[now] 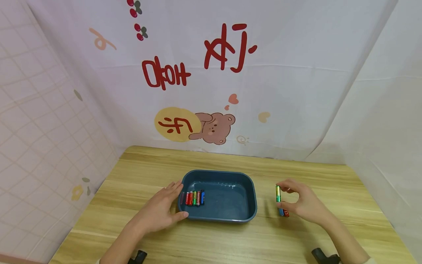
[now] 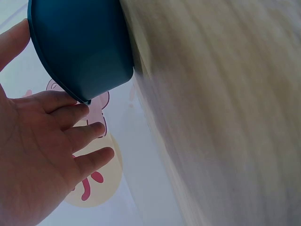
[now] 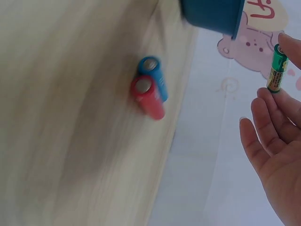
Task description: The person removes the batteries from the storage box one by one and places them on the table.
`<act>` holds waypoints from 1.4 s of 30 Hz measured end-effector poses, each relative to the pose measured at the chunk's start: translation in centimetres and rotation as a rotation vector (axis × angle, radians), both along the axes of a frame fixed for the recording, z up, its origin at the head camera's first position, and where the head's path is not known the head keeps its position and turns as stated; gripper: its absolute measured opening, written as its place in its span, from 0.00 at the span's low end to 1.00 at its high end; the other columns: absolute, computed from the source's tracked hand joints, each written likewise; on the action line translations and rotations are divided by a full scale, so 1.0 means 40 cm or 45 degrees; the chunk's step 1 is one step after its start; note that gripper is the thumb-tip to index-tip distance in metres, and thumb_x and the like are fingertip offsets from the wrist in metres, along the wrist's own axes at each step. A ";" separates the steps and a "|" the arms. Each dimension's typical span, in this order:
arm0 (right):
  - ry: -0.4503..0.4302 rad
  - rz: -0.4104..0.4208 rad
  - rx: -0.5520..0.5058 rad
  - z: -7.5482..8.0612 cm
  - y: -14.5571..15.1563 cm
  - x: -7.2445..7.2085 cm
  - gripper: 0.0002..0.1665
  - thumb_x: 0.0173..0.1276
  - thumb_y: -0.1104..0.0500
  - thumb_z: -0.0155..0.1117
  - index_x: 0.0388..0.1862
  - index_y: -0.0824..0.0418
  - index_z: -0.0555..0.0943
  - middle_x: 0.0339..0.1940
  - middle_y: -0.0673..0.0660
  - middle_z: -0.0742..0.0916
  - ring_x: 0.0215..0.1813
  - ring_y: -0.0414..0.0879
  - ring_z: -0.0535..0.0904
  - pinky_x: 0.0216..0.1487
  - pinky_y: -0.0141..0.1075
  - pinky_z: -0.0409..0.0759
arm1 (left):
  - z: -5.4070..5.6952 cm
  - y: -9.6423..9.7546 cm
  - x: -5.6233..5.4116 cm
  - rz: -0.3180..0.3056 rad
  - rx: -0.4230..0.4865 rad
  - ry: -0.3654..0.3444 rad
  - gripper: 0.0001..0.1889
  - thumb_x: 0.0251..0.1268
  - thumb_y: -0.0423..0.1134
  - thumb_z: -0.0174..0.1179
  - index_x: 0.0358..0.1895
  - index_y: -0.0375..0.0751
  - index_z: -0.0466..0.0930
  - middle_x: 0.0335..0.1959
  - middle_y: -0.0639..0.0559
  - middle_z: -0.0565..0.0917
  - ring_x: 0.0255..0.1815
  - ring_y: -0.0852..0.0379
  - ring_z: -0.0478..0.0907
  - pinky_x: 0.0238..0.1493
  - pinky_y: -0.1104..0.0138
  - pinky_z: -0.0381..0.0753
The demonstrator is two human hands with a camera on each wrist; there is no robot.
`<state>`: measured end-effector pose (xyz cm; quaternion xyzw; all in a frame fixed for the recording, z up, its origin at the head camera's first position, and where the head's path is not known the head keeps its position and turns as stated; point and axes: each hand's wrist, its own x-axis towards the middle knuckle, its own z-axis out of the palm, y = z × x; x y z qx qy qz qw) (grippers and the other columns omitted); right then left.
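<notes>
A dark blue rectangular tray (image 1: 227, 216) sits on the wooden table. At its left end several batteries (image 1: 194, 198), red, green and blue, lie side by side. My left hand (image 1: 161, 209) touches the tray's left rim with fingers and thumb spread; the left wrist view shows its palm beside the tray wall (image 2: 89, 52). My right hand (image 1: 304, 201), right of the tray, pinches a green-and-gold battery (image 3: 277, 69) by its ends between thumb and finger, above the table. Beneath it a blue battery (image 3: 159, 77) and a red battery (image 3: 148, 96) lie together on the table.
A white cloth (image 1: 283, 110) with red characters and a bear print hangs behind the table (image 1: 151, 161). Cloth also hangs on the left and right sides. Dark camera mounts (image 1: 324, 256) show near both wrists.
</notes>
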<state>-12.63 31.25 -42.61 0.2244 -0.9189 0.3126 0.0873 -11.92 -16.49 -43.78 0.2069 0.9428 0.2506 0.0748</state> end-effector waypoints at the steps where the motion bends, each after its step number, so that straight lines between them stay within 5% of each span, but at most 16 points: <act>1: -0.002 -0.002 0.000 -0.003 0.005 0.002 0.30 0.55 0.58 0.87 0.56 0.51 0.85 0.48 0.38 0.86 0.47 0.39 0.81 0.48 0.39 0.83 | 0.000 0.000 0.000 0.001 -0.001 0.001 0.49 0.65 0.59 0.72 0.80 0.33 0.62 0.83 0.42 0.60 0.84 0.38 0.53 0.81 0.41 0.53; 18: -0.014 -0.001 0.018 -0.048 0.091 0.021 0.29 0.54 0.64 0.85 0.55 0.56 0.85 0.48 0.45 0.87 0.47 0.41 0.83 0.46 0.35 0.84 | -0.001 0.000 0.004 0.005 -0.004 0.017 0.50 0.64 0.59 0.72 0.80 0.33 0.63 0.83 0.42 0.61 0.84 0.39 0.54 0.80 0.41 0.55; 42: -0.327 -0.081 0.056 -0.087 0.130 0.019 0.33 0.55 0.54 0.86 0.57 0.63 0.84 0.48 0.46 0.86 0.50 0.42 0.79 0.48 0.36 0.82 | -0.001 0.001 0.003 0.018 -0.004 0.002 0.50 0.64 0.61 0.71 0.80 0.33 0.62 0.83 0.42 0.61 0.84 0.39 0.54 0.79 0.40 0.56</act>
